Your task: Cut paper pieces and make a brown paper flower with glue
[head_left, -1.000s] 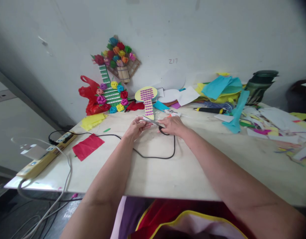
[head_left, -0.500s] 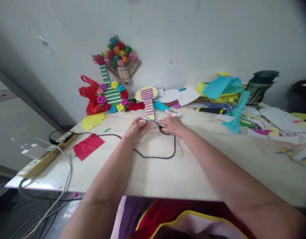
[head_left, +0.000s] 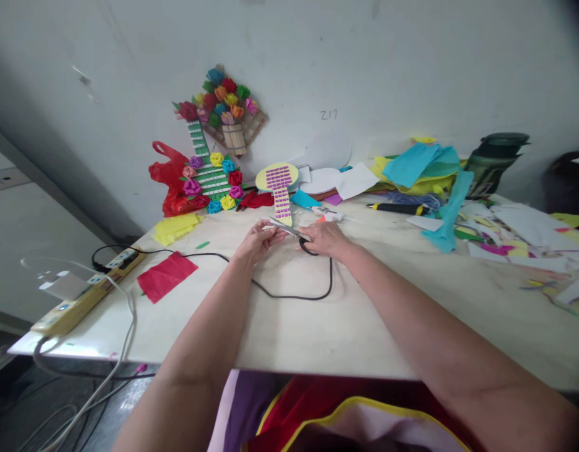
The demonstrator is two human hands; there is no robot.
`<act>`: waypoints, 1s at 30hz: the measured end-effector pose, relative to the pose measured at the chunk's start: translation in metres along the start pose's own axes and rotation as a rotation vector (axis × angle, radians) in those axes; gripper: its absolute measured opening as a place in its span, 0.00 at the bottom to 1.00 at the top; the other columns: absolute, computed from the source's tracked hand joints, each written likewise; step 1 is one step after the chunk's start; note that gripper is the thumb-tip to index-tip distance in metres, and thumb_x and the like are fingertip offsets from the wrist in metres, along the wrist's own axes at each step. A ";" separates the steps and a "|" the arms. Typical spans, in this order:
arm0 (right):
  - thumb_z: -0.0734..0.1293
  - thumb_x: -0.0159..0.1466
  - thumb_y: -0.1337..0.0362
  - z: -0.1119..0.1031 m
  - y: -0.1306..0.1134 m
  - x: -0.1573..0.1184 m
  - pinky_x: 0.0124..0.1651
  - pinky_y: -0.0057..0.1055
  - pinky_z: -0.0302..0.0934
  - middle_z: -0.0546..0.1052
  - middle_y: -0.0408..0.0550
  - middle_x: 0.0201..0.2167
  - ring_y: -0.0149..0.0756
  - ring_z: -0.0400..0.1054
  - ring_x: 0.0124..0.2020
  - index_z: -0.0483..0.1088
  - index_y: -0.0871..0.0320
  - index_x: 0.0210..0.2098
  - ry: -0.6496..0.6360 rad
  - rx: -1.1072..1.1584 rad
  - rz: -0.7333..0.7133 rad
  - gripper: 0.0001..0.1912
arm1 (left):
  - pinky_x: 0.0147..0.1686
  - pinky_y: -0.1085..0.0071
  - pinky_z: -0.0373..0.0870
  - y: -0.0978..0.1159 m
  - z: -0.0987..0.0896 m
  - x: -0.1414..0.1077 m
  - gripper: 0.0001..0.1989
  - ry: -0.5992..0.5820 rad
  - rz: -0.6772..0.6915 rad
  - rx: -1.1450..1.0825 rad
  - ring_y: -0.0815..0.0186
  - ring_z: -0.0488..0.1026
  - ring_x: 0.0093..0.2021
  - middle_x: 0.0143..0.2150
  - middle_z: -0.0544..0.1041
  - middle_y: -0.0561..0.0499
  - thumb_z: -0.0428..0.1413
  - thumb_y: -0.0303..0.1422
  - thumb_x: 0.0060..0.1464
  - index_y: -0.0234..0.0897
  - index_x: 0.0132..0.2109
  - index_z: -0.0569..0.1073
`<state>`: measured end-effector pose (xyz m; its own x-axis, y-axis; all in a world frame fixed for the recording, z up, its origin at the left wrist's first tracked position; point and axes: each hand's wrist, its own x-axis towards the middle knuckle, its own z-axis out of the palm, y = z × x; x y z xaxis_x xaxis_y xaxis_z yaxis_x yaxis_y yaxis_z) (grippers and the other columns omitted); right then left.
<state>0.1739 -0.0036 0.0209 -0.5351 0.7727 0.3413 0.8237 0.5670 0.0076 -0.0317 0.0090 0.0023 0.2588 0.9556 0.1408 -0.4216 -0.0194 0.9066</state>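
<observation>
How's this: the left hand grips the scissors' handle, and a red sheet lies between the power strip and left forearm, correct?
It isn't the left hand: the head view shows the right hand gripping the scissors by the handle. The red sheet does lie between the power strip and left forearm.

Over my feed I count one left hand (head_left: 260,243), one right hand (head_left: 327,238) and one pair of scissors (head_left: 290,230) at centre. I make it one power strip (head_left: 94,293) toward nine o'clock, one bottle (head_left: 487,168) toward three.
</observation>
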 end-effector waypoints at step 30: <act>0.61 0.56 0.48 0.002 0.001 0.002 0.30 0.29 0.49 0.76 0.48 0.32 0.38 0.68 0.34 0.71 0.55 0.39 0.030 0.024 0.000 0.20 | 0.35 0.69 0.74 -0.003 0.004 0.000 0.11 0.002 -0.024 0.020 0.63 0.76 0.34 0.30 0.78 0.48 0.60 0.25 0.44 0.34 0.33 0.64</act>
<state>0.1737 -0.0008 0.0200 -0.5289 0.7642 0.3690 0.8189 0.5738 -0.0144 -0.0270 0.0081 0.0016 0.2670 0.9564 0.1185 -0.3979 -0.0026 0.9174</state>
